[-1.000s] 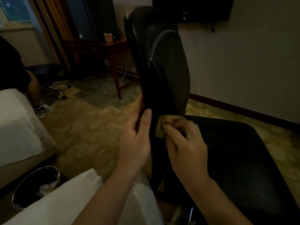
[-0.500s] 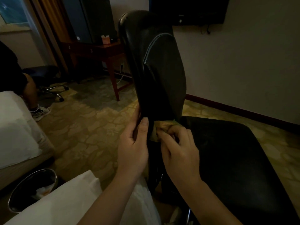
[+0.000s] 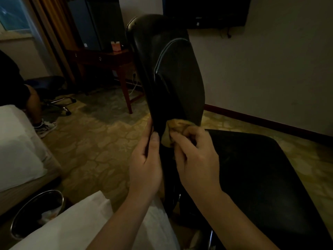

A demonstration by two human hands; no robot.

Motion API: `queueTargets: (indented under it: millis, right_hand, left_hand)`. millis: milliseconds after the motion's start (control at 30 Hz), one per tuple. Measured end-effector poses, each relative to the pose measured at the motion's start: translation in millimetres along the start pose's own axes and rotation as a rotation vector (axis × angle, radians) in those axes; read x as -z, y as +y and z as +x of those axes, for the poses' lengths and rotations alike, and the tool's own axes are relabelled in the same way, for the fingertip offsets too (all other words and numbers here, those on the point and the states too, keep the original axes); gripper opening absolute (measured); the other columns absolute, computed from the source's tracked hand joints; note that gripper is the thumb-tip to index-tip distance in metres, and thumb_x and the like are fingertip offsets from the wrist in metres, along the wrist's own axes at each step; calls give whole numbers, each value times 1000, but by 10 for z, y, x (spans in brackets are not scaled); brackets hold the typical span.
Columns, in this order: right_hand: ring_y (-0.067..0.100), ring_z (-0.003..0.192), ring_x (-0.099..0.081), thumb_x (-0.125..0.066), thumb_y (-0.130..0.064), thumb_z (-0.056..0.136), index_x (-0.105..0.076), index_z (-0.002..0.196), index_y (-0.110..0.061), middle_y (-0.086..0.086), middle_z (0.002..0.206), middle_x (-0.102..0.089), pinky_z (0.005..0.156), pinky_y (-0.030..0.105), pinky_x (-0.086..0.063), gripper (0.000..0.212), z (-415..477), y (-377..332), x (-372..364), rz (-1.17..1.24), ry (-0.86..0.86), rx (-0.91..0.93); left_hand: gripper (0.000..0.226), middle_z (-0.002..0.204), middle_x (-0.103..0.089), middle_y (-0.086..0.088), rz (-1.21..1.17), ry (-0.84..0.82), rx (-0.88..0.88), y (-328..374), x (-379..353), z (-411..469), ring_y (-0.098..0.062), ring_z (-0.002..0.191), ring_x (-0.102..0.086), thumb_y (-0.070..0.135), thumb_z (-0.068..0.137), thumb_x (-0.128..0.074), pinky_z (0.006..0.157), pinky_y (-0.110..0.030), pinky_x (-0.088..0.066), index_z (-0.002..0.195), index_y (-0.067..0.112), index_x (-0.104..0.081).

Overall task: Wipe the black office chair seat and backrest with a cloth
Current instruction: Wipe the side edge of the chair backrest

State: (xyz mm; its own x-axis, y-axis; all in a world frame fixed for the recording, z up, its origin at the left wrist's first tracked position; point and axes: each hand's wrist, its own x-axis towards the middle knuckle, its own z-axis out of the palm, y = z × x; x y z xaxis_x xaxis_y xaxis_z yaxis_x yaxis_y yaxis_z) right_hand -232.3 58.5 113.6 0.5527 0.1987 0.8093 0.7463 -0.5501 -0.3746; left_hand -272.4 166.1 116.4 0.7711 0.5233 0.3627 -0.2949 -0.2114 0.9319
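The black office chair stands side-on in front of me, its tall backrest (image 3: 171, 69) upright and its wide seat (image 3: 261, 177) stretching to the right. My left hand (image 3: 146, 163) grips the lower edge of the backrest, thumb on the near face and fingers behind it. My right hand (image 3: 196, 157) holds a bunched yellow-brown cloth (image 3: 175, 129) pressed against the bottom of the backrest, just above the seat. Most of the cloth is hidden under my fingers.
A white pillow (image 3: 72, 226) lies at my lap, a metal waste bin (image 3: 38, 212) at lower left, and a bed (image 3: 18, 150) on the left. A person's leg (image 3: 34, 105) and another chair base sit beyond. A wooden desk (image 3: 108, 60) stands behind; a wall runs along the right.
My right hand has shifted the cloth slightly along the base of the backrest. My left hand keeps its grip on the backrest edge. The view has drifted a little.
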Motion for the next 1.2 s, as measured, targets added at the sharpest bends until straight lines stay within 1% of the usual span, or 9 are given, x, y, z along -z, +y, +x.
queueTargets:
  millis: [67, 167, 233, 333, 567, 733, 900, 1000, 1200]
  right_hand:
    - [21, 88, -55, -64, -12, 89, -69, 111, -14, 8, 103, -60, 55, 33, -53, 23, -167, 77, -64, -32, -16, 8]
    - [20, 88, -52, -60, -14, 90, -69, 111, -15, 6, 102, -59, 56, 33, -51, 22, -338, 144, -93, -68, -70, 9]
    - [20, 88, -53, -63, -12, 88, -70, 110, -15, 6, 102, -60, 55, 32, -52, 23, -351, 153, -72, -75, -87, 3]
    - [22, 87, -56, -69, -8, 84, -71, 109, -13, 7, 101, -61, 55, 33, -52, 25, -260, 119, -30, -56, -68, -10]
    - [20, 92, -58, -66, -13, 90, -70, 113, -13, 8, 108, -60, 61, 30, -55, 24, 25, -26, 25, -17, -7, -7]
    - [20, 83, -56, -60, -16, 92, -68, 110, -12, 8, 99, -58, 50, 33, -52, 20, -251, 85, -55, -68, -61, -3]
    - [20, 79, -55, -68, -15, 86, -68, 108, -13, 7, 95, -58, 47, 32, -50, 22, -499, 156, -103, -140, -151, -30]
    - [20, 84, -58, -65, -16, 87, -70, 110, -13, 7, 99, -60, 51, 32, -53, 23, -438, 136, -76, -113, -135, -34]
    - [20, 90, -58, -58, -17, 94, -69, 115, -13, 8, 106, -60, 56, 31, -54, 24, -165, -1, -17, -51, -28, -28]
  left_hand:
    - [49, 138, -54, 27, 8, 2, 0, -11, 3, -4, 5, 128, -50, 51, 95, -41, 109, -36, -44, 144, 42, -45]
    - [49, 139, -54, 26, 14, 0, -3, -20, -2, -11, 4, 128, -50, 50, 96, -40, 109, -37, -44, 144, 42, -45]
    - [49, 140, -53, 26, 18, 0, -6, -22, -5, -17, 4, 129, -50, 50, 96, -40, 109, -36, -44, 144, 43, -44]
    - [48, 141, -53, 22, 5, -11, -16, -32, -6, -23, 1, 131, -49, 48, 99, -40, 110, -39, -44, 146, 39, -44]
    - [49, 140, -53, 25, -2, -17, -9, -24, 10, -25, 2, 130, -49, 49, 96, -40, 110, -39, -43, 144, 42, -44]
    - [41, 139, -53, 28, 11, -4, -10, -18, 2, -27, 5, 129, -49, 48, 97, -40, 110, -37, -43, 138, 50, -44]
    - [41, 140, -52, 28, 19, -11, -20, -14, 1, -38, 4, 130, -48, 49, 98, -40, 110, -37, -44, 139, 51, -43]
    - [39, 140, -52, 27, 10, -15, -15, 2, 1, -39, 3, 130, -49, 49, 98, -41, 109, -38, -44, 136, 55, -43]
    - [45, 140, -52, 28, -2, -8, -11, -21, 1, -39, 5, 130, -47, 46, 98, -41, 111, -38, -42, 143, 43, -45]
